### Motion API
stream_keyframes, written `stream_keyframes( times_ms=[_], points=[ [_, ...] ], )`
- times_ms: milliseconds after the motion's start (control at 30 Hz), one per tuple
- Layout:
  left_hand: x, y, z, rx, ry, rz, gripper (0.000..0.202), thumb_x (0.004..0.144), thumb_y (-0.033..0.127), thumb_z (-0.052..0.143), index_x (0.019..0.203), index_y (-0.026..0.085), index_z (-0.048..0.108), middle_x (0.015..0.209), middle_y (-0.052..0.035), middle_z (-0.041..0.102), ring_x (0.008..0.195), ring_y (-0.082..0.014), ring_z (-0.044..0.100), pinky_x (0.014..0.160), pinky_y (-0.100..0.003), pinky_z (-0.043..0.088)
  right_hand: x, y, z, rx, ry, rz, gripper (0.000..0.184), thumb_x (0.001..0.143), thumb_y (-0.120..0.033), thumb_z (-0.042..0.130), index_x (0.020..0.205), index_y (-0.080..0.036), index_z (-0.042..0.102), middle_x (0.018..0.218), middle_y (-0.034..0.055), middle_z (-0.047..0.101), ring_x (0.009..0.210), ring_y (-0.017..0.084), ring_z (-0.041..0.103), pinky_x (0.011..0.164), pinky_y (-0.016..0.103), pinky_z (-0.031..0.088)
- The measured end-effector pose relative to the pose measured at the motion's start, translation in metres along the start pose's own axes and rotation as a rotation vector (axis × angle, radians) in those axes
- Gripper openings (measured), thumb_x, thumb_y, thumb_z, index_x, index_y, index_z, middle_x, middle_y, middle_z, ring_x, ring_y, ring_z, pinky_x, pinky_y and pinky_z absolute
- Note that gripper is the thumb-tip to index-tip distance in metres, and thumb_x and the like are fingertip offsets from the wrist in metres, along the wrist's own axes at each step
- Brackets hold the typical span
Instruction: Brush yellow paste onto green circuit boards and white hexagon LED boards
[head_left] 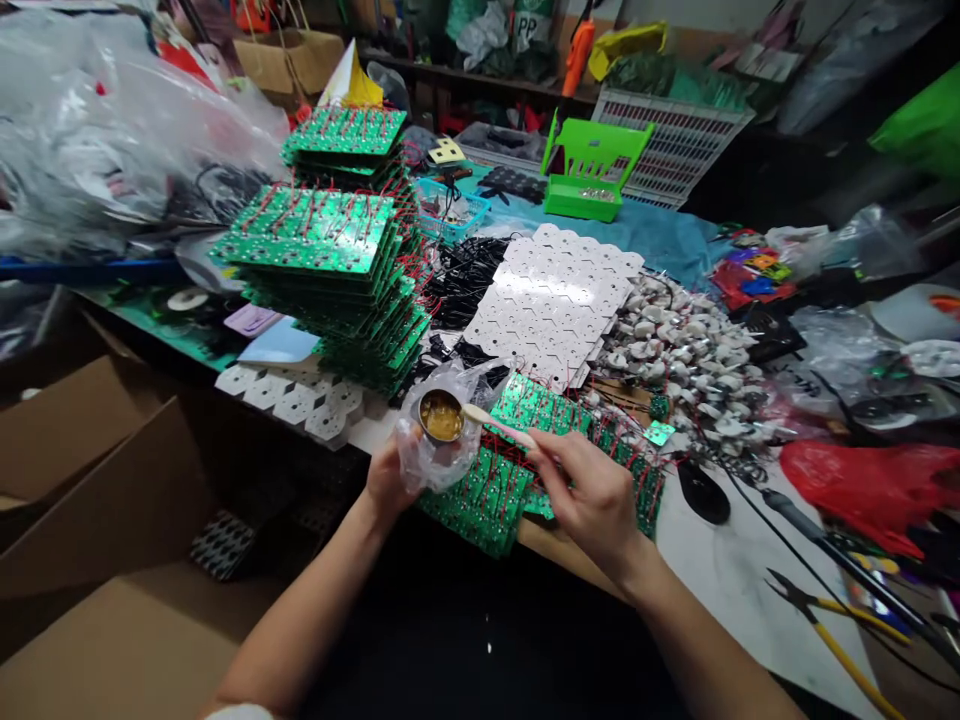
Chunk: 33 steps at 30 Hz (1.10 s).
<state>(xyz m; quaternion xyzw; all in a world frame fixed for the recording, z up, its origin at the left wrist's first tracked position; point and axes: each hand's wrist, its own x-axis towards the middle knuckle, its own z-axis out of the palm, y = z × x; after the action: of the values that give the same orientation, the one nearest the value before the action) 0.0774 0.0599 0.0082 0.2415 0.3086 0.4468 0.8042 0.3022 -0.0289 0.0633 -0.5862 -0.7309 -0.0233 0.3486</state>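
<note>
My left hand (391,468) grips a small round tin (441,416) of yellowish-brown paste, wrapped in a clear plastic bag (420,462). Between the fingers of my right hand (589,492) is a toothbrush (501,427) with a pinkish-white handle. Its head reaches the tin's right rim; whether the bristles touch the paste I cannot tell. Beneath both hands lie green circuit boards (480,500) with red wires. The left fingers are partly hidden behind the bag.
Tall stacks of wired green boards (315,235) rise at the left. White perforated panels (559,300) lie mid-table, beside a heap of small white parts (675,350). A soldering iron (806,525) and yellow-handled pliers (806,600) are at the right. Open cardboard boxes (112,480) stand lower left.
</note>
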Motion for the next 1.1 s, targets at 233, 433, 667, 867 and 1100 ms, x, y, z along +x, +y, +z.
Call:
stream_keyframes(
  times_ms=[233, 433, 667, 867, 1100],
  points=[
    [-0.048, 0.013, -0.021, 0.114, 0.115, 0.055, 0.039, 0.063, 0.040, 0.075, 0.096, 0.019, 0.072, 0.092, -0.0111, 0.075, 0.094, -0.0370, 0.071, 0.083, -0.051, 0.060, -0.005, -0.033, -0.007, 0.048, -0.081, -0.047, 0.022, 0.098, -0.026, 0.055, 0.112, -0.015, 0.068, 0.081, 0.0036, 0.068, 0.069, 0.012, 0.061, 0.064, 0.022, 0.044],
    [-0.086, 0.011, -0.074, 0.032, 0.347, 0.223, 0.030, 0.067, 0.048, 0.072, 0.084, 0.024, 0.066, 0.086, -0.0069, 0.074, 0.092, -0.0312, 0.071, 0.093, -0.054, 0.056, -0.039, -0.036, 0.003, -0.023, -0.157, 0.027, 0.021, 0.099, -0.027, 0.055, 0.110, -0.017, 0.068, 0.083, 0.0034, 0.068, 0.072, 0.012, 0.062, 0.065, 0.023, 0.043],
    [-0.092, -0.018, -0.081, -0.058, 0.418, 0.113, 0.037, 0.069, 0.054, 0.070, 0.094, 0.027, 0.069, 0.090, -0.0083, 0.075, 0.082, -0.0292, 0.072, 0.090, -0.057, 0.056, -0.065, -0.057, 0.052, -0.232, -0.294, -0.085, 0.028, 0.102, -0.030, 0.047, 0.105, -0.017, 0.071, 0.072, 0.0024, 0.062, 0.066, 0.013, 0.055, 0.062, 0.027, 0.033],
    [-0.085, -0.019, -0.079, -0.134, 0.413, 0.106, 0.043, 0.065, 0.054, 0.075, 0.097, 0.026, 0.069, 0.090, -0.0076, 0.076, 0.073, -0.0269, 0.071, 0.084, -0.055, 0.059, -0.049, -0.039, 0.068, -0.370, -0.304, -0.075, 0.031, 0.104, -0.032, 0.043, 0.106, -0.021, 0.072, 0.072, 0.0026, 0.060, 0.064, 0.013, 0.047, 0.059, 0.029, 0.025],
    [-0.080, -0.018, -0.075, -0.150, 0.372, 0.130, 0.045, 0.068, 0.058, 0.073, 0.099, 0.026, 0.067, 0.096, -0.0089, 0.075, 0.074, -0.0278, 0.070, 0.082, -0.058, 0.059, -0.029, -0.016, 0.071, -0.468, -0.149, 0.068, 0.030, 0.102, -0.035, 0.046, 0.105, -0.021, 0.072, 0.073, 0.0025, 0.061, 0.066, 0.013, 0.048, 0.059, 0.028, 0.025]
  ],
)
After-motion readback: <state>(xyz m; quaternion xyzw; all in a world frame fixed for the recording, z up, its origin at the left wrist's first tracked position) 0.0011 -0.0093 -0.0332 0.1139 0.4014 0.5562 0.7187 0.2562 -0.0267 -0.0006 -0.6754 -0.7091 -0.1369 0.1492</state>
